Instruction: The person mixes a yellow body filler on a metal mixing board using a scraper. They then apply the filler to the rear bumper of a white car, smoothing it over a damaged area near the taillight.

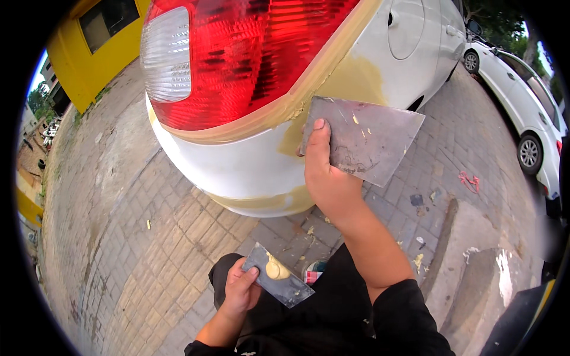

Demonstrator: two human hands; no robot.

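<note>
My right hand (333, 178) is closed on a wide grey putty spreader (380, 139), thumb on its face. A few yellowish smears mark this blade, which is against or just in front of the car's rear corner; whether its edge touches is hidden. Lower down, over my lap, my left hand (238, 289) grips a smaller grey plate (290, 291) carrying a lump of pale yellow body filler (276, 269). Tan masking tape (234, 136) borders the red tail light (237, 65). Yellowish filler patches (361, 77) cover parts of the white bumper (228, 169) and the panel beside the light.
Below the bumper lies brick paving (184, 249) with scattered filler scraps. A concrete block (460, 255) stands right of my knees. Pinkish-red string (469, 182) lies farther right, near another white car (516, 95). A small can (313, 273) sits between my knees.
</note>
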